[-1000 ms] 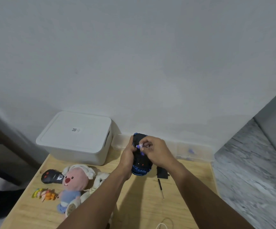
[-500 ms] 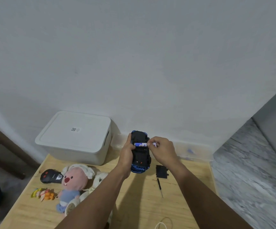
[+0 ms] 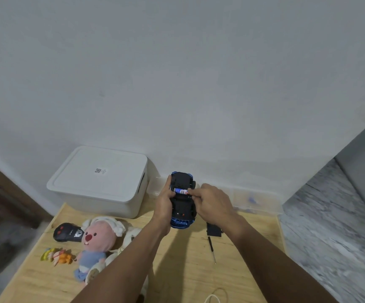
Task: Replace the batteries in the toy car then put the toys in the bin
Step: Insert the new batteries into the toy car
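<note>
The blue toy car [image 3: 182, 206] is held upside down above the wooden table [image 3: 186, 265], its black underside facing me. My left hand [image 3: 164, 202] grips its left side. A blue and white battery [image 3: 180, 191] lies across the open battery slot. My right hand [image 3: 212, 202] pinches the battery's right end with fingertips. The black battery cover [image 3: 214, 229] and a small screwdriver [image 3: 211, 249] lie on the table to the right of the car. The white bin [image 3: 99, 180] stands at the back left with its lid on.
A black remote [image 3: 68, 232], a pink plush in blue [image 3: 95, 241], a white plush [image 3: 129, 237] and a small colourful figure [image 3: 56, 255] lie at the left. A clear plastic box [image 3: 251, 200] sits against the wall. A white cable loop [image 3: 215, 297] is at the front edge.
The car was lifted slightly and tilted toward me. My right hand moved off the car's underside to the right, uncovering the battery now lying in the slot.
</note>
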`<state>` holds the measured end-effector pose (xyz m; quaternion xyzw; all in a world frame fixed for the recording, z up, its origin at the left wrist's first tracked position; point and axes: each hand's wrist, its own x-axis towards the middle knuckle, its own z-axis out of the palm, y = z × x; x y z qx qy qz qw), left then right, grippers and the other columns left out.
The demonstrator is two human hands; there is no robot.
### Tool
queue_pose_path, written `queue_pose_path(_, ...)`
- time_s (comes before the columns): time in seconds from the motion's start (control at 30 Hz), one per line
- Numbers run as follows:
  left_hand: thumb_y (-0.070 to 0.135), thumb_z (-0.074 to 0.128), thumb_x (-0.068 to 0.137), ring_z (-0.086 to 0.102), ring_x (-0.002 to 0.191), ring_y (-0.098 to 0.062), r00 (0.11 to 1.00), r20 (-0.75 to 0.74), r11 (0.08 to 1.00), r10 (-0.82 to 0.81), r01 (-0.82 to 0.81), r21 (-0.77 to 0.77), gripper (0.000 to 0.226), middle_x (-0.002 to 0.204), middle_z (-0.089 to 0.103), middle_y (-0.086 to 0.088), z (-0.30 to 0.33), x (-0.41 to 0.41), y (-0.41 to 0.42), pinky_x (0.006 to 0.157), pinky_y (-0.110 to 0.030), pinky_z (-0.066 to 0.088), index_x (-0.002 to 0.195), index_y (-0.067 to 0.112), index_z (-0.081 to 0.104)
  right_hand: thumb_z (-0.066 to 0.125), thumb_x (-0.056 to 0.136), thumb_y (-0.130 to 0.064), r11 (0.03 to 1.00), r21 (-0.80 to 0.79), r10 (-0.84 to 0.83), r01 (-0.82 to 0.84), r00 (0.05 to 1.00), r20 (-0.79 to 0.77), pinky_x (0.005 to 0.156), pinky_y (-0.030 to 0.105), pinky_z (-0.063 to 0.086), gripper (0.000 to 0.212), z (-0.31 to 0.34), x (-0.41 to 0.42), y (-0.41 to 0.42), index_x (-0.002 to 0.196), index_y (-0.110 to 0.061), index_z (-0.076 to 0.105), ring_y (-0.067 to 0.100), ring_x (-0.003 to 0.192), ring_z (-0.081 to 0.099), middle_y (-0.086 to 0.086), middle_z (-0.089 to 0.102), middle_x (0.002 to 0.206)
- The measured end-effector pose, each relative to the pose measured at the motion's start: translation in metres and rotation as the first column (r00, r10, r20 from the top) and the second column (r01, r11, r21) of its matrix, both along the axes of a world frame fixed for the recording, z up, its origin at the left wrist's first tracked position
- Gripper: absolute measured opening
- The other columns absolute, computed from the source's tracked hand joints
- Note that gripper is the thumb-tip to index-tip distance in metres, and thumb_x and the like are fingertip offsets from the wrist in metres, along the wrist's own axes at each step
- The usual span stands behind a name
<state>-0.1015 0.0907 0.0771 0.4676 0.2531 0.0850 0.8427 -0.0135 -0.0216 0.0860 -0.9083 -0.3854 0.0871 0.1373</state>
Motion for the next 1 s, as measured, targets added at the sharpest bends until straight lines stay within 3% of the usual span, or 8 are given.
queue_pose_path(0.1, 0.003, 0.024, 0.095, 0.067, 0.071, -0.025, 1.0, -0.02, 1.0, 0.003, -0.003, 0.011, 0.054, 0.083, 0.076, 0.0, -0.002, 0.001, 0.0, 0.061, -0.037, 0.056, 0.099, 0.042, 0.062, 0.035, 0.102, -0.027, 0.994, -0.084, 0.067, -0.064, 0.997, 0.042, 0.073, 0.034, 0.041, 0.039, 0.003, 0.0, 0.0, 0.136, -0.034, 0.052, 0.027, 0.097, 0.058, 0.003, 0.058, 0.106)
queue_pose_path(0.17, 0.003, 0.025, 0.095, 0.067, 0.069, -0.023, 1.0, -0.028, 1.0, 0.013, -0.012, 0.019, 0.053, 0.085, 0.076, 0.0, -0.004, 0.001, 0.002, 0.061, -0.035, 0.056, 0.099, 0.041, 0.063, 0.036, 0.102, -0.026, 0.996, -0.064, 0.057, -0.059, 0.998, -0.029, 0.076, 0.034, 0.044, 0.039, 0.003, 0.002, 0.0, 0.136, -0.037, 0.052, 0.025, 0.099, 0.058, 0.001, 0.06, 0.11)
queue_pose_path(0.23, 0.005, 0.026, 0.095, 0.068, 0.07, -0.024, 0.999, -0.031, 0.999, 0.026, -0.025, 0.031, 0.052, 0.087, 0.076, -0.001, -0.005, 0.002, 0.005, 0.064, -0.035, 0.056, 0.103, 0.04, 0.063, 0.042, 0.1, -0.025, 0.985, 0.131, -0.075, 0.112, 0.964, -0.257, 0.079, 0.032, 0.045, 0.036, 0.002, 0.003, -0.001, 0.13, -0.038, 0.056, 0.019, 0.097, 0.059, -0.003, 0.066, 0.109)
queue_pose_path(0.3, 0.007, 0.028, 0.096, 0.067, 0.071, -0.026, 0.999, -0.039, 0.998, 0.03, -0.028, 0.049, 0.05, 0.088, 0.075, -0.002, -0.004, 0.002, 0.008, 0.067, -0.036, 0.054, 0.11, 0.039, 0.063, 0.05, 0.097, -0.023, 0.882, 0.31, -0.18, 0.355, 0.862, -0.473, 0.077, 0.029, 0.047, 0.024, 0.005, 0.004, -0.001, 0.114, -0.034, 0.064, 0.014, 0.092, 0.062, -0.005, 0.072, 0.097)
queue_pose_path(0.43, 0.011, 0.041, 0.094, 0.068, 0.078, -0.029, 0.997, -0.079, 0.995, 0.022, -0.014, 0.099, 0.045, 0.102, 0.074, -0.009, -0.005, 0.001, 0.01, 0.065, -0.036, 0.055, 0.124, 0.039, 0.06, 0.064, 0.086, -0.018, 0.688, 0.387, -0.22, 0.614, 0.684, -0.695, 0.068, 0.027, 0.045, 0.003, 0.015, 0.004, 0.003, 0.087, -0.02, 0.066, 0.009, 0.089, 0.065, -0.006, 0.075, 0.082)
queue_pose_path(0.53, 0.013, 0.051, 0.091, 0.07, 0.091, -0.035, 0.991, -0.123, 0.994, 0.051, -0.039, 0.098, 0.049, 0.11, 0.072, -0.013, -0.01, 0.001, 0.011, 0.068, -0.039, 0.056, 0.132, 0.04, 0.056, 0.068, 0.085, -0.019, 0.636, 0.411, -0.184, 0.653, 0.645, -0.741, 0.068, 0.026, 0.046, 0.004, 0.019, 0.004, 0.003, 0.089, -0.018, 0.066, 0.009, 0.088, 0.067, -0.003, 0.076, 0.085)
queue_pose_path(0.73, 0.012, 0.057, 0.092, 0.07, 0.089, -0.034, 0.987, -0.125, 0.995, 0.098, -0.095, 0.032, 0.045, 0.107, 0.073, -0.013, -0.013, 0.001, 0.011, 0.07, -0.039, 0.058, 0.13, 0.036, 0.06, 0.076, 0.083, -0.021, 0.597, 0.418, -0.165, 0.685, 0.614, -0.772, 0.061, 0.022, 0.046, 0.02, 0.018, 0.0, 0.001, 0.096, -0.013, 0.063, 0.01, 0.077, 0.066, 0.002, 0.074, 0.085)
queue_pose_path(1.0, 0.021, 0.059, 0.095, 0.072, 0.091, -0.03, 0.987, -0.111, 0.993, 0.116, -0.113, 0.034, 0.036, 0.108, 0.074, -0.007, -0.013, 0.004, 0.005, 0.071, -0.039, 0.058, 0.129, 0.034, 0.061, 0.081, 0.074, -0.008, 0.614, 0.521, -0.145, 0.593, 0.734, -0.664, 0.062, 0.015, 0.049, 0.015, 0.013, -0.003, 0.008, 0.083, -0.018, 0.073, 0.01, 0.067, 0.062, -0.004, 0.063, 0.074)
